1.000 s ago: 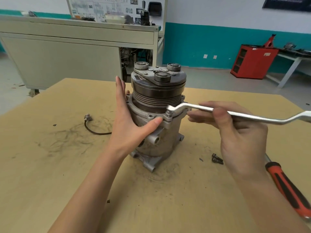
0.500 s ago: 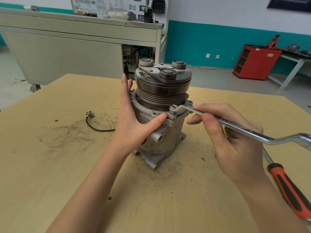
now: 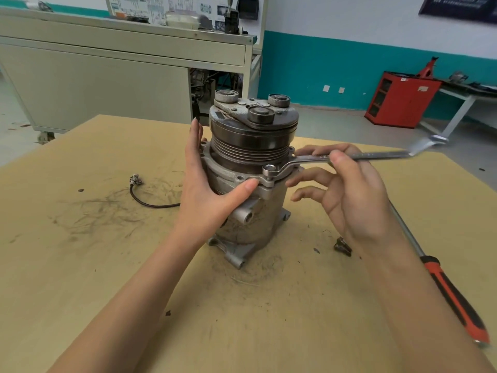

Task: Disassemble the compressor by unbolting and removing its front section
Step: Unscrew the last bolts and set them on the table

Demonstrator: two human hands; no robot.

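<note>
Bearing the compressor point(image 3: 269, 208), smudged workshop table point(image 3: 80, 278)

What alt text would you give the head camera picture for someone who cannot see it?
A person's right hand holds a ring spanner seated on a flange bolt of an upright compressor, while the left hand steadies its body. A red-handled screwdriver lies on the wooden table.

Open counter point(image 3: 80, 265) stretches left of and in front of the upright compressor point(image 3: 255, 211), with 1 cable point(image 3: 145, 203) trailing at its left and a wrench point(image 3: 376, 156), small dark part point(image 3: 343, 246) and screwdriver point(image 3: 454, 297) crowding its right.
</note>
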